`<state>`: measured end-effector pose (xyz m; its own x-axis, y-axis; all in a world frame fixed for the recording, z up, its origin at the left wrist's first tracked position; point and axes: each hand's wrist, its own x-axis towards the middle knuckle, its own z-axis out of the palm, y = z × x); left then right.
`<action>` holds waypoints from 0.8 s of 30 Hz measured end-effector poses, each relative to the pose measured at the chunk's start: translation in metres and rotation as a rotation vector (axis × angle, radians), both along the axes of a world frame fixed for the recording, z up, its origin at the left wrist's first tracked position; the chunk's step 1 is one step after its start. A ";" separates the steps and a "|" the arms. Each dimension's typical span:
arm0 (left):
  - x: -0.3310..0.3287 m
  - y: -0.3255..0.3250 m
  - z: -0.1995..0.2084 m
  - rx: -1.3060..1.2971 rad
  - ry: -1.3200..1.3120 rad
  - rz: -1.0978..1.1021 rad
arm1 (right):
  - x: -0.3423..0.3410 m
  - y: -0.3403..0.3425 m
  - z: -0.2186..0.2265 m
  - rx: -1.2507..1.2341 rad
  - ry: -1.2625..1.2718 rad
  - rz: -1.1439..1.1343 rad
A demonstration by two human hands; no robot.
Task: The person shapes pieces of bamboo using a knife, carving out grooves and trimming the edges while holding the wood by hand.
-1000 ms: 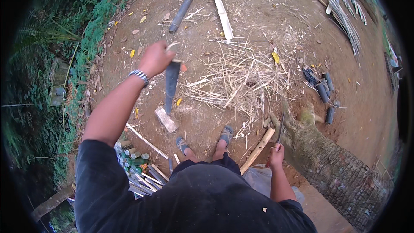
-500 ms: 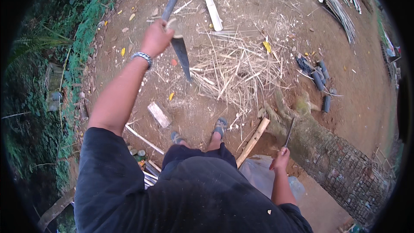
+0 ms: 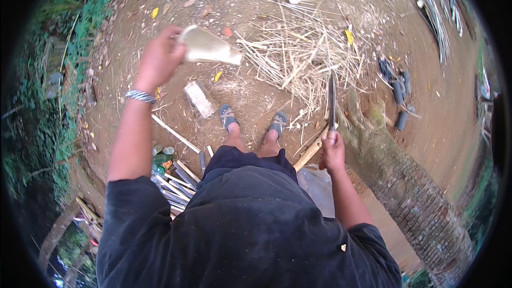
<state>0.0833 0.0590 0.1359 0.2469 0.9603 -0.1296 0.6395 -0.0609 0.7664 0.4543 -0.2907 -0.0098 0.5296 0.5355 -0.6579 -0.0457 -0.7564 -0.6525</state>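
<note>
My left hand (image 3: 161, 56), with a braided band at the wrist, is closed on the wide end of a split bamboo piece (image 3: 209, 46). Its pale inner face shows, blurred by motion, and it tapers toward the right. My right hand (image 3: 333, 152) grips the handle of a machete (image 3: 332, 101), whose blade points away from me beside the fallen trunk's root end. Under the far tip of the bamboo piece and to its right lies a heap of pale bamboo shavings (image 3: 298, 53). A short squared wood block (image 3: 199, 99) rests on the ground below my left hand.
A rough tree trunk (image 3: 405, 197) runs along my right. A pale bamboo length (image 3: 312, 149) and a plastic sheet (image 3: 319, 184) lie by it. Bamboo strips (image 3: 178, 189) are piled at my left; dark tube pieces (image 3: 398, 92) lie beyond the trunk. Green plants (image 3: 48, 101) border the left.
My left hand has drawn nearer and turned the bamboo piece from its dark outer side to its pale inner face. My right hand has swung the machete forward and leftward.
</note>
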 end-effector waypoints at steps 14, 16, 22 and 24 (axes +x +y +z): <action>-0.004 -0.031 -0.009 -0.050 -0.175 -0.237 | -0.205 0.278 0.142 0.553 -0.187 0.363; -0.009 -0.031 -0.006 -0.083 -0.223 -0.207 | -0.210 0.285 0.151 0.499 -0.286 0.383; -0.067 -0.043 0.055 -0.025 -0.138 -0.645 | -0.208 0.278 0.139 0.329 -0.225 0.309; -0.064 -0.062 0.077 0.064 -0.751 -1.046 | -0.195 0.274 0.131 0.341 -0.232 0.276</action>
<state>0.0189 -0.0025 0.2125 0.8738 0.2664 0.4068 -0.3184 -0.3189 0.8927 0.2589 -0.0170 0.1210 0.4496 0.8406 -0.3020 0.3019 -0.4612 -0.8344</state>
